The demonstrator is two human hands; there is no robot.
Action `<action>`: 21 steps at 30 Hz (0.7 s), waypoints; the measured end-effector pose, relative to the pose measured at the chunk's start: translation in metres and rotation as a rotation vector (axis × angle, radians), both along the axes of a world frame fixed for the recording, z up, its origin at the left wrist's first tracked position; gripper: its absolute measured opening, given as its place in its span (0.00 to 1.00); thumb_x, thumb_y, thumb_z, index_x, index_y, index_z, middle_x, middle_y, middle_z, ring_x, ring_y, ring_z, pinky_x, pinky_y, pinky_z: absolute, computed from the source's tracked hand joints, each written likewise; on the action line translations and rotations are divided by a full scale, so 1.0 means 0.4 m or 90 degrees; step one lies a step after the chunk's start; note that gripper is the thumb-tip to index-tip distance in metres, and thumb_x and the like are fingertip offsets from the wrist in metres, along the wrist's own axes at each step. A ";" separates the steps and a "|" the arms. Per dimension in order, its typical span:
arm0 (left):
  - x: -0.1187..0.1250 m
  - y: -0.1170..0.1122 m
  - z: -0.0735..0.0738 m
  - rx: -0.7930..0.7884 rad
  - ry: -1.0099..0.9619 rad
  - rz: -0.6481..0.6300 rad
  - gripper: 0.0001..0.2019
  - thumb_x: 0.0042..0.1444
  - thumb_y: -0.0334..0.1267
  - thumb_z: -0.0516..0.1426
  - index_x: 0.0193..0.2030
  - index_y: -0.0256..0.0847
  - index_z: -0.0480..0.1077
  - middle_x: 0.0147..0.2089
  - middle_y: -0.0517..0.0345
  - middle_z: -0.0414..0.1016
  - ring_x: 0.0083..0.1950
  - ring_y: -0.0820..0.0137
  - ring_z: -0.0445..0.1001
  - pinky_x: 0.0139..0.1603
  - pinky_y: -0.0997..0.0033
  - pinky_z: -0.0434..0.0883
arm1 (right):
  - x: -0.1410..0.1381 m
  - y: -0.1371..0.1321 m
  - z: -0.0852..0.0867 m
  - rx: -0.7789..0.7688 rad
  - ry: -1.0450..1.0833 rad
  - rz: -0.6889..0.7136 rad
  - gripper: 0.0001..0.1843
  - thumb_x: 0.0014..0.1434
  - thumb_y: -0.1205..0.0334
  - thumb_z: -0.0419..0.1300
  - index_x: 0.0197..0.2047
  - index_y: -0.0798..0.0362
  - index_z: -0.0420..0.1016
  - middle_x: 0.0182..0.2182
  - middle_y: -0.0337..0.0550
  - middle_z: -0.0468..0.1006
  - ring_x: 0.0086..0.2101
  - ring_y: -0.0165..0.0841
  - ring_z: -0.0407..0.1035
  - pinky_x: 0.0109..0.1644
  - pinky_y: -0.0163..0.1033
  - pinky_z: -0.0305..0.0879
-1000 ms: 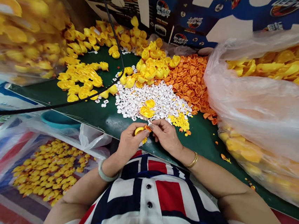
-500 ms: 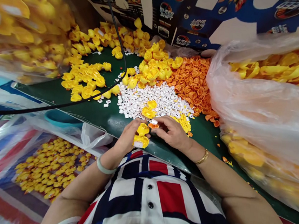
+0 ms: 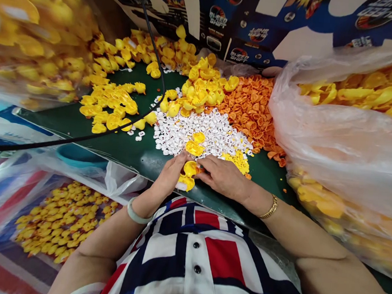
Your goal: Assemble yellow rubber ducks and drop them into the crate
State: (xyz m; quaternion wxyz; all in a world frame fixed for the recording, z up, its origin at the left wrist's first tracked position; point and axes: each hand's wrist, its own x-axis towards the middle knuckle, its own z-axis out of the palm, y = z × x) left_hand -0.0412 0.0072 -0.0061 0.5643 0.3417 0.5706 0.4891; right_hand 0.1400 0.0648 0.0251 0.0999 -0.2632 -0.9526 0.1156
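we see a black cable (image 3: 61, 141) looping from the far side across the green tabletop (image 3: 139, 155) and off to the left. at the far edge we have printed cardboard (image 3: 235, 30), dark blue with pale shapes and lettering. a clear plastic bag (image 3: 12, 94) bulges on our left, a cloudy plastic bag (image 3: 343, 133) on our right. near left, we notice a teal basin (image 3: 80, 157) and striped sheeting (image 3: 2, 211).

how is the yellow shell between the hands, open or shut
Open: the yellow shell shows its hollow inside, with no other half closed over it, between the left hand and right hand.
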 end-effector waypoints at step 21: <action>0.001 -0.041 0.022 -0.098 -0.301 0.025 0.13 0.49 0.42 0.62 0.39 0.36 0.74 0.33 0.53 0.77 0.30 0.67 0.74 0.30 0.69 0.72 | 0.000 -0.033 -0.033 -0.074 0.184 -0.008 0.18 0.70 0.56 0.53 0.60 0.50 0.66 0.43 0.49 0.77 0.43 0.42 0.74 0.46 0.48 0.74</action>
